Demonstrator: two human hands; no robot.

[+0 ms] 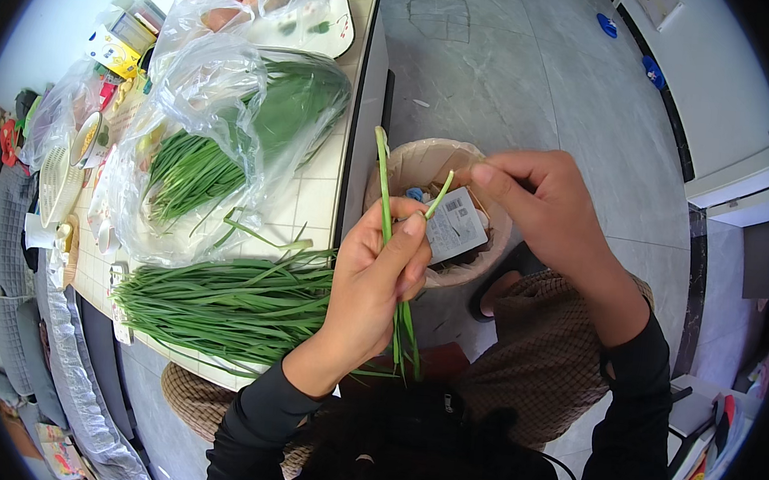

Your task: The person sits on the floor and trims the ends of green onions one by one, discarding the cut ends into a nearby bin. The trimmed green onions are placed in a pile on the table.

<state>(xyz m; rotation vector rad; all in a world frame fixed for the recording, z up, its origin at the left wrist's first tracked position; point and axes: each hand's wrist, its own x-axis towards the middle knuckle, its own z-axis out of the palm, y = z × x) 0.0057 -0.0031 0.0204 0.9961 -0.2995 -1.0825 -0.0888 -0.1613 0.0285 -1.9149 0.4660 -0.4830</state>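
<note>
My left hand [383,260] pinches a couple of garlic chive stalks [383,180] between thumb and fingers. Their pale bases point up and the green leaves hang below the hand. My right hand [534,204] is a little to the right of the shorter stalk's tip, thumb and forefinger drawn together; any scrap between them is too small to make out. Beneath both hands stands a waste bin [403,161] with a pale liner, holding a white printed label or lid [456,225] and other refuse. A loose pile of garlic chives [226,306] lies on the table beside my left forearm.
On the tiled tabletop [317,202], a clear plastic bag [194,93] holds more chives. Behind it are a patterned tray [336,26] and another bag [240,2]. A white basket [61,180] and a bowl [89,139] stand farther left. Blue slippers [652,71] lie by the wall.
</note>
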